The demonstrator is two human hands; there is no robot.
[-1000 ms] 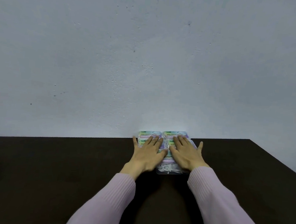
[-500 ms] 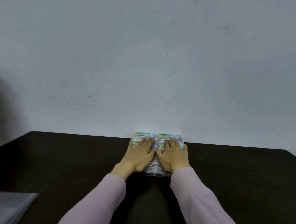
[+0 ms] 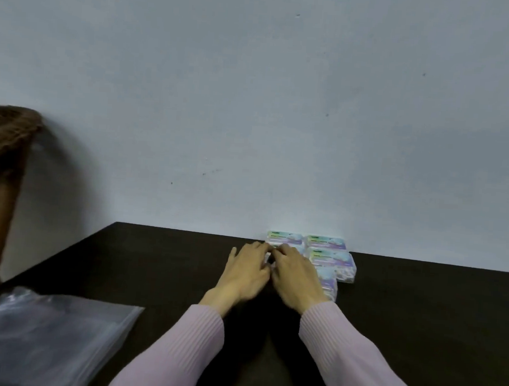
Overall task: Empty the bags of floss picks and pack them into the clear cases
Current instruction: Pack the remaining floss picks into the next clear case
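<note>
Best lift one case (image 3: pixel 329 256) at a time from the block. Left hand (image 3: pixel 246 272) and right hand (image 3: pixel 297 274) meet there; grips too blurred to tell.

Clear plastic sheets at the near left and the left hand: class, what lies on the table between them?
Only bare dark table lies between the clear plastic sheets and the left hand, as the head view shows.

Both hands (image 3: pixel 271 272) are motion-blurred and hide the left packs (image 3: pixel 327 252). The clear bags (image 3: pixel 41 334) run off the left edge.
</note>
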